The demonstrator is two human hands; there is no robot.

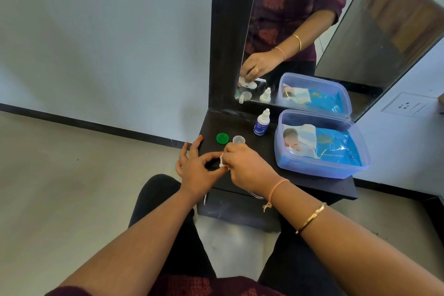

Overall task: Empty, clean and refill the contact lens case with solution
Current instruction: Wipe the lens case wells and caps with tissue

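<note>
Left hand (194,168): pinching white lens case (221,162), centre frame.
Right hand (245,163): curled on same case.
Risk: loose pinch dropping case; knuckles nudging clear cap (238,139) just above.

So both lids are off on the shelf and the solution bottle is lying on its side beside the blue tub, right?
No: the head view shows the solution bottle standing upright beside the blue tub. The green lid and clear lid do lie on the shelf.

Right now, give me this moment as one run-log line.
left hand, right hand: both hold white lens case | green cap, clear cap: off, on shelf | solution bottle: upright, untouched
</note>
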